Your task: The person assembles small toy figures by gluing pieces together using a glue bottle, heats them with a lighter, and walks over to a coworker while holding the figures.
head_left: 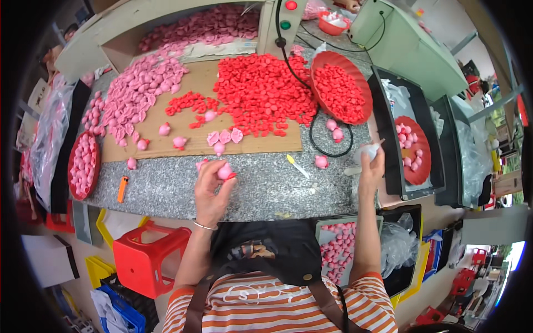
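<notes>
My left hand is closed on a small pink ball-shaped piece with a red part at its lower edge, just above the grey speckled tabletop. Farther right, my right hand grips a small whitish squeeze bottle with a thin tip pointing up and right. Three pink shell-like pieces and a round pink one lie on the cardboard beyond my left hand. Between the hands rest a pink ball with red bits and a yellow-tipped white stick.
Piles of red pieces and pink shells cover the cardboard. A red dish of red pieces tilts at the right, near a black cable loop. An orange lighter lies left; a black tray stands right.
</notes>
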A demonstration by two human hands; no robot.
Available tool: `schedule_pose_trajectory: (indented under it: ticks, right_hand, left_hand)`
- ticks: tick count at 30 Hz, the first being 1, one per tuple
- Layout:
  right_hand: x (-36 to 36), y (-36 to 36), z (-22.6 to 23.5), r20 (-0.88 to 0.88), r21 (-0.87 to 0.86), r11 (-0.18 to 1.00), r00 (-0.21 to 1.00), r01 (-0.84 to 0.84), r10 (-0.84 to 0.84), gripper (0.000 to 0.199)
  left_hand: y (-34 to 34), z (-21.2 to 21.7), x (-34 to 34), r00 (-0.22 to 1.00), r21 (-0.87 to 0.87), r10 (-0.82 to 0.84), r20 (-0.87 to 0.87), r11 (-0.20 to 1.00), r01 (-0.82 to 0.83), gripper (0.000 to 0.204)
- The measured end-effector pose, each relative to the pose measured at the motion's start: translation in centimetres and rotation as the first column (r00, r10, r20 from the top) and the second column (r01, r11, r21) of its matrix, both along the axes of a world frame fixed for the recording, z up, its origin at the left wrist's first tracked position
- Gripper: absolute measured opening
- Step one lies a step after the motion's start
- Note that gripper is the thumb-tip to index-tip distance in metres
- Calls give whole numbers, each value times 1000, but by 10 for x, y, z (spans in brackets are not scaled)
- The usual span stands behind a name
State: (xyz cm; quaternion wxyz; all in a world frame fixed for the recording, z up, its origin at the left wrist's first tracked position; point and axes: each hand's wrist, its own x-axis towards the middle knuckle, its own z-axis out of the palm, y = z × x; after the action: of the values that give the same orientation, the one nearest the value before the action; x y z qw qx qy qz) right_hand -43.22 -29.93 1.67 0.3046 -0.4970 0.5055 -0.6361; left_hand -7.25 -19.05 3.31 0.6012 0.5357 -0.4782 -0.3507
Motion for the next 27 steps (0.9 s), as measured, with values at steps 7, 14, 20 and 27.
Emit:
schedule_pose_trajectory:
  ticks: [7,14,20,27]
  right_hand:
    - [-87,-69,-32,-429,-189,971,877,148,-218,30]
    - [-96,-86,-56,-310,23,999,950,-44,49,37]
    - [-96,-87,-45,-317,35,995,943,-90,96,34]
    - [-105,-94,-51,-343,64,998,938,-23,44,51]
  left_hand:
    - [-8,7,-1,984,-118,26,174,993,-5,42]
    - [8,12,10,988,-37,100,119,995,-96,42]
    - [7,21,20,917,-142,229,326,971,-192,40]
    - [11,18,35,933,-131,246,261,967,-218,40]
